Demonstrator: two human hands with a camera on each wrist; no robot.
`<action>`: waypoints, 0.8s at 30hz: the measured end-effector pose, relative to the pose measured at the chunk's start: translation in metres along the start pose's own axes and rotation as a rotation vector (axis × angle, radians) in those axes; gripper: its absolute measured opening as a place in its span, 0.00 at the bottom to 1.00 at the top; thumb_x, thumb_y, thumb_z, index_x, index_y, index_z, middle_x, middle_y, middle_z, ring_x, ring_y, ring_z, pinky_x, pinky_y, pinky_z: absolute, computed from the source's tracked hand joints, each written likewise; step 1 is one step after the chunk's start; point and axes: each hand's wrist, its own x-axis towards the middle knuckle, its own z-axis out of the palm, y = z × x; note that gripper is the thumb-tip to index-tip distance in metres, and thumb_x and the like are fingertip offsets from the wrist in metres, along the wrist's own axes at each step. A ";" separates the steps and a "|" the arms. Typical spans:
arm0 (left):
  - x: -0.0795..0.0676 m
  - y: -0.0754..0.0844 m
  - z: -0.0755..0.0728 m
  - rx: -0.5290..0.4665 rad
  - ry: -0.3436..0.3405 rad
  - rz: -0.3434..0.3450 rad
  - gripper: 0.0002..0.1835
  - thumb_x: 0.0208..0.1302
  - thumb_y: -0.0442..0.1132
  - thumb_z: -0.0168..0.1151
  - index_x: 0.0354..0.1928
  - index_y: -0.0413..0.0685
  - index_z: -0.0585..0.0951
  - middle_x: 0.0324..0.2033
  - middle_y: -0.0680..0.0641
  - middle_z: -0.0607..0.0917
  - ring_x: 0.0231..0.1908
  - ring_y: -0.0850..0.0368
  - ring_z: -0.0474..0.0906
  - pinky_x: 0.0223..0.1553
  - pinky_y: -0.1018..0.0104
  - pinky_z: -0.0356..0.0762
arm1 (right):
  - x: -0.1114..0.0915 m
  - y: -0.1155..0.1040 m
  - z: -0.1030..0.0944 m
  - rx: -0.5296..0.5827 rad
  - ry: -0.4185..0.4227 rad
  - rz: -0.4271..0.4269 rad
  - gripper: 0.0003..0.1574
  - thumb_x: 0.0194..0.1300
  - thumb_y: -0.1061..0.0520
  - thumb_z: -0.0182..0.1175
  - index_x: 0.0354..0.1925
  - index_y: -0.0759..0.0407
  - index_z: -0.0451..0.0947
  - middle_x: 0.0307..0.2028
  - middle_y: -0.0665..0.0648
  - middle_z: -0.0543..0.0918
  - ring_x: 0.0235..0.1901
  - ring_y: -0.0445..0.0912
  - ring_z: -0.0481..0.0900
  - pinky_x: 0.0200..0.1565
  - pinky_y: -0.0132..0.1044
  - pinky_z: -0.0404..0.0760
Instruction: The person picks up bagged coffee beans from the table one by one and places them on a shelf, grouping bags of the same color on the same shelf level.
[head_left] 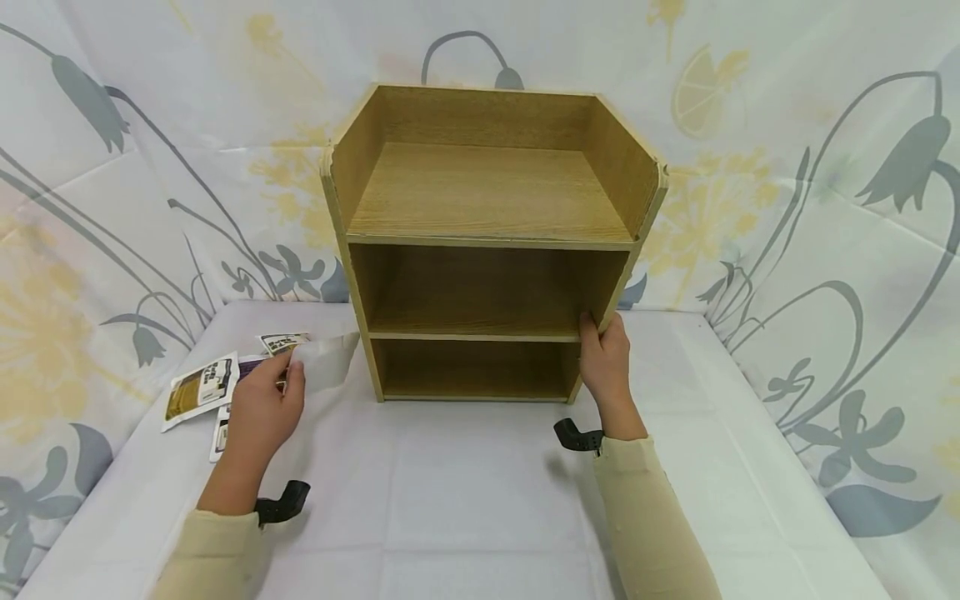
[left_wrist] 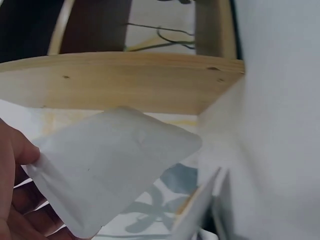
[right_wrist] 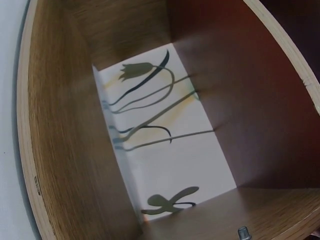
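Observation:
My left hand [head_left: 264, 408] pinches a flat white packet [left_wrist: 115, 160] by one edge, thumb on its plain face. In the head view the packet is held beside the left side of a small wooden shelf unit [head_left: 487, 196]. Several printed packets [head_left: 201, 388], white with gold and dark labels, lie in a loose pile beside and under that hand. My right hand [head_left: 606, 367] grips the shelf unit's right side panel near the middle board, thumb on the inner side. The right wrist view looks into a compartment of the wooden shelf [right_wrist: 60, 125].
The shelf unit stands upright near the back of a table covered with a white cloth [head_left: 465, 492]. Behind and at both sides hangs a flower-printed white curtain [head_left: 847, 250]. A black wrist camera mount [head_left: 283, 502] sits on each wrist.

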 end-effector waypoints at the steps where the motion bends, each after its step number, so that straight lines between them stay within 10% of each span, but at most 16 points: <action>1: 0.001 0.003 -0.002 -0.001 0.012 0.007 0.16 0.65 0.39 0.49 0.47 0.36 0.77 0.37 0.36 0.82 0.33 0.43 0.80 0.30 0.50 0.77 | 0.000 0.000 0.000 0.001 -0.001 -0.002 0.32 0.67 0.40 0.42 0.56 0.63 0.64 0.47 0.66 0.74 0.47 0.56 0.73 0.47 0.53 0.72; 11: 0.007 0.021 -0.022 -0.007 0.109 0.086 0.12 0.63 0.36 0.50 0.40 0.34 0.79 0.31 0.37 0.82 0.27 0.45 0.78 0.28 0.51 0.76 | 0.000 0.001 0.000 0.005 -0.014 -0.005 0.32 0.67 0.40 0.41 0.56 0.63 0.63 0.48 0.66 0.73 0.47 0.56 0.73 0.47 0.52 0.73; 19: 0.010 0.031 -0.037 -0.017 0.170 0.138 0.10 0.62 0.36 0.52 0.38 0.35 0.79 0.30 0.38 0.82 0.27 0.46 0.79 0.30 0.85 0.62 | 0.000 0.000 0.000 0.008 -0.010 -0.007 0.31 0.67 0.40 0.42 0.54 0.63 0.64 0.46 0.65 0.73 0.44 0.55 0.73 0.44 0.50 0.73; 24: 0.011 0.039 -0.044 -0.035 0.198 0.162 0.10 0.61 0.34 0.52 0.39 0.35 0.79 0.31 0.37 0.83 0.27 0.47 0.79 0.31 0.87 0.61 | -0.001 -0.002 -0.001 0.012 -0.013 -0.015 0.31 0.67 0.41 0.41 0.55 0.64 0.64 0.45 0.66 0.73 0.43 0.56 0.73 0.43 0.50 0.73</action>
